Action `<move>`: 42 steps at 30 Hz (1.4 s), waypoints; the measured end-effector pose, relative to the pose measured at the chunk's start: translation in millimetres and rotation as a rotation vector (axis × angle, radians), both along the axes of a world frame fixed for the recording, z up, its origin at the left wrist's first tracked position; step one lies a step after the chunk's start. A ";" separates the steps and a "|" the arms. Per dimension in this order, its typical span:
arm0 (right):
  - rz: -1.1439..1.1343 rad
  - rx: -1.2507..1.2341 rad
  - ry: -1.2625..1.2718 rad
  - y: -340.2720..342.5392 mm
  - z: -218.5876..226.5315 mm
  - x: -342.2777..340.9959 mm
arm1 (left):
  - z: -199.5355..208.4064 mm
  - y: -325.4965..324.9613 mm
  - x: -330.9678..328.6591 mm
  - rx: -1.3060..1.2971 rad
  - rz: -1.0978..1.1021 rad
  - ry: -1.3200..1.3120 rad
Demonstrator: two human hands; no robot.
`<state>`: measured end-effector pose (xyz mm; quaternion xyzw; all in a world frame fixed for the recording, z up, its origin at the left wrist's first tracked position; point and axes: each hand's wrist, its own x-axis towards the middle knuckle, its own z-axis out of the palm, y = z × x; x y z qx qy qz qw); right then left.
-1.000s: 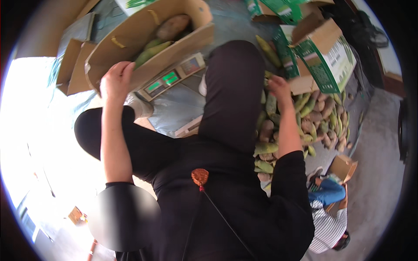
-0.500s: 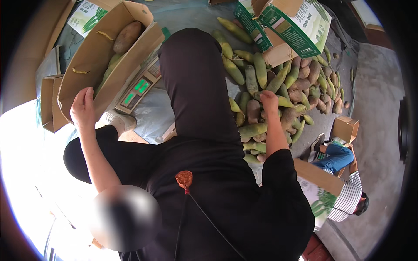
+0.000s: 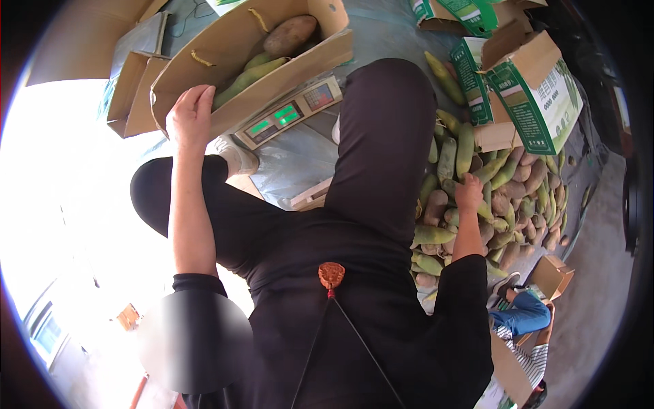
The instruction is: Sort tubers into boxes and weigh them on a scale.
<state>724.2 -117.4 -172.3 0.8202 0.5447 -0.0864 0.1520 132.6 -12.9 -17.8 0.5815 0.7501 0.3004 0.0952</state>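
Observation:
My left hand point(image 3: 191, 117) is at the near left end of a long open carton point(image 3: 276, 95), its fingers pressed together by the rim. What they pinch, if anything, is hidden. Inside the carton lie green radishes point(image 3: 251, 82) and a big reddish-brown root point(image 3: 291, 35). The carton rests over a scale point(image 3: 289, 112) with a lit green display. On the right, my right hand point(image 3: 469, 194) is closed round a green radish point(image 3: 485, 210) at the left part of a heap of green radishes and brown roots point(image 3: 521, 187).
Green and white cartons point(image 3: 535, 102) stand open behind the heap. A smaller brown carton point(image 3: 129, 95) sits left of the long one. At the lower right another person in blue trousers point(image 3: 523, 311) is beside a brown box point(image 3: 550, 276). My bent legs point(image 3: 385, 129) lie between scale and heap.
The whole view has shifted, so the scene sits further right. My left hand stays at the carton's end, and my right hand stays on the heap, its fingers round a radish.

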 end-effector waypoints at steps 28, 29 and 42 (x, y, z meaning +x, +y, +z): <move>-0.005 -0.347 -0.077 0.3 4.7 -9.5 | -0.8 1.2 -13.3 0.121 0.001 0.131; -0.042 -0.257 0.003 8.1 4.9 -14.1 | 1.5 0.7 -12.8 0.125 0.001 0.116; 0.819 0.562 0.554 207.4 210.3 -207.1 | 17.6 -5.3 -12.1 0.180 0.062 0.054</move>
